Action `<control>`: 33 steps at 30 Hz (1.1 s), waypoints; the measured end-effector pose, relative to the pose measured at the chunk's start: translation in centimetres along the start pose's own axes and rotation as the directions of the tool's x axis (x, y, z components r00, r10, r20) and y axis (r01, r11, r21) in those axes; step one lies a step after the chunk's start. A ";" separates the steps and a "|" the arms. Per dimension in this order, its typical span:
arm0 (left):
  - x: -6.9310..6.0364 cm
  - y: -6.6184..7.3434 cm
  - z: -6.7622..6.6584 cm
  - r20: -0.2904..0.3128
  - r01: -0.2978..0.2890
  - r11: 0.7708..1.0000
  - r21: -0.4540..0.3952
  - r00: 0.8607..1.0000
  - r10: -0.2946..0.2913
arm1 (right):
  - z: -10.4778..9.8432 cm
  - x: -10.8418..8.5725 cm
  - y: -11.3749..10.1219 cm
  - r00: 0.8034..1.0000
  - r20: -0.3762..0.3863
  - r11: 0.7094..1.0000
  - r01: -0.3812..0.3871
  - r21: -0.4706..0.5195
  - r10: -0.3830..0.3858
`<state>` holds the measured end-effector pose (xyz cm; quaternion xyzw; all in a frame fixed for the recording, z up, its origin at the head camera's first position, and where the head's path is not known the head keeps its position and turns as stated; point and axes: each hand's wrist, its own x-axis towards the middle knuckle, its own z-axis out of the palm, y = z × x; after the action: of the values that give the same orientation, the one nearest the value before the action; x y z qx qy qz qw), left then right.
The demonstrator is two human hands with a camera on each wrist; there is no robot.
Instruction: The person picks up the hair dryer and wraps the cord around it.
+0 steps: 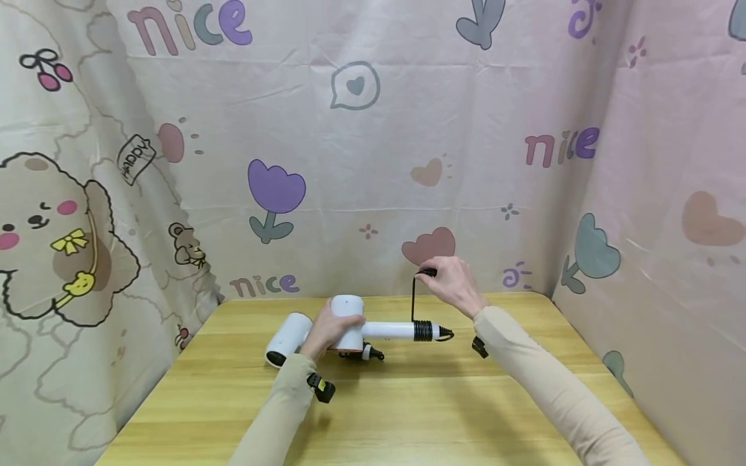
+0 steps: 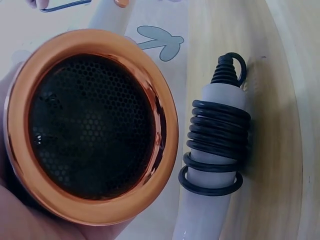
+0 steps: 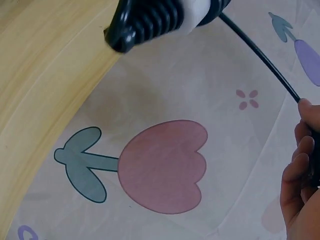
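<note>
My left hand (image 1: pixel 326 329) grips the barrel of a white hair dryer (image 1: pixel 387 330), whose handle points right. In the left wrist view its copper-rimmed grille (image 2: pixel 92 127) faces the camera. Black cord (image 2: pixel 220 130) is wound in several turns round the handle. My right hand (image 1: pixel 457 281) holds the cord's black free end, mostly hidden by the fingers, above the handle. Between that hand and the coil, a straight stretch of cord (image 3: pixel 260 56) runs taut. Left of the held dryer, a second white hair dryer (image 1: pixel 288 336) lies on the table.
Beneath the held dryer, a white handle end with a black cord guard (image 1: pixel 373 353) shows on the wooden table (image 1: pixel 408 414). A patterned cloth (image 1: pixel 350 149) hangs behind the table and along both sides.
</note>
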<state>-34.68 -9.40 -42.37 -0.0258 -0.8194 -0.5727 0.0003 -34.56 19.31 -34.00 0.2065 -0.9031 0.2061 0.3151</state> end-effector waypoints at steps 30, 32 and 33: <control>0.4 -0.2 1.2 -0.450 0.008 1.000 0.006 0.893 -0.005 | -0.6 -3.3 -3.5 0.998 -0.029 0.998 -0.059 -0.019 0.059; 0.4 -0.3 1.2 -0.458 0.015 0.998 -0.054 0.888 -0.038 | -0.6 -3.4 -3.5 0.999 -0.009 0.998 -0.051 -0.028 0.051; 0.4 -0.4 1.2 -0.460 0.014 0.996 -0.086 0.886 -0.053 | -0.6 -3.5 -3.5 0.999 -0.001 0.998 -0.043 -0.037 0.043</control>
<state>-35.11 -8.41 -43.12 0.1253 -0.7725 -0.5946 0.1843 -29.98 17.58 -35.01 0.1814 -0.9110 0.1959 0.3144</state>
